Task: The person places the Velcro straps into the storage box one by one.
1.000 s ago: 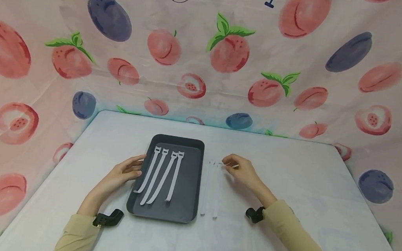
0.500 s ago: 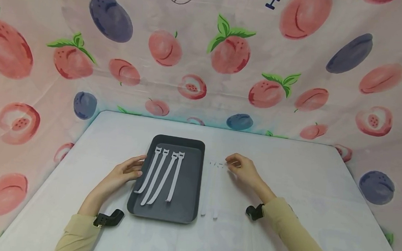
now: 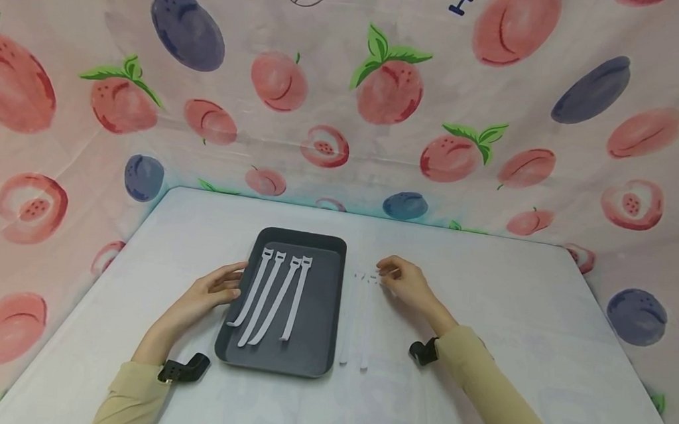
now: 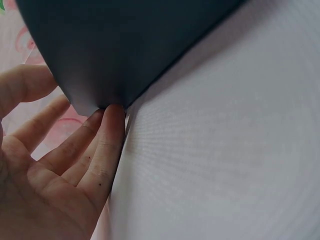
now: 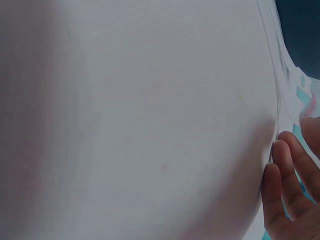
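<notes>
Several white strap-like cable ties (image 3: 275, 300) with slotted heads lie lengthwise in a dark grey tray (image 3: 323, 330). My left hand (image 3: 209, 289) touches the tray's left side. In the left wrist view its fairly straight fingers (image 4: 112, 130) meet the dark outer wall. More white cable ties (image 3: 366, 327) lie just right of the tray, hard to make out against the white table. My right hand (image 3: 407, 285) is at their slotted far ends, fingers bent slightly. In the right wrist view, the right fingers (image 5: 282, 165) and thumb (image 5: 311, 131) are apart, with nothing seen between them.
A white cloth covers the table (image 3: 479, 409). Behind it hangs a fruit-patterned curtain (image 3: 325, 91). Black wrist cameras sit on the left wrist (image 3: 185, 367) and the right wrist (image 3: 424, 352).
My right hand has shifted slightly right, then back left toward the slotted ends of the ties. The left hand, tray and ties look unchanged.
</notes>
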Available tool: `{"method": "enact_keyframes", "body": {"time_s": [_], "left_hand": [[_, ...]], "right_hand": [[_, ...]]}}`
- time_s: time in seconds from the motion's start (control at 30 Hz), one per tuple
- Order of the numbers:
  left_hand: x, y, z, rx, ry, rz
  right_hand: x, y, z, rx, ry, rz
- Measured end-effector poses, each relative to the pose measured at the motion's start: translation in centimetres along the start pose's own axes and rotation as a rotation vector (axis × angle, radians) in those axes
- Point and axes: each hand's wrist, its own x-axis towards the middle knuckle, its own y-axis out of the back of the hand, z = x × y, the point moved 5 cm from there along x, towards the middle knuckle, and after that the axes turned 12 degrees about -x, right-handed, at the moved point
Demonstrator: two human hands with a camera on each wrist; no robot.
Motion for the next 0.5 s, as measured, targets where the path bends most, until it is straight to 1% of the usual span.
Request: {"method": "enact_keyframes", "body": {"time_s": [0.5], "left_hand": [[0.03, 0.07, -0.17, 0.004, 0.000, -0.002]], "right_hand": [[0.49, -0.36, -0.03, 0.005, -0.015, -0.012]]}}
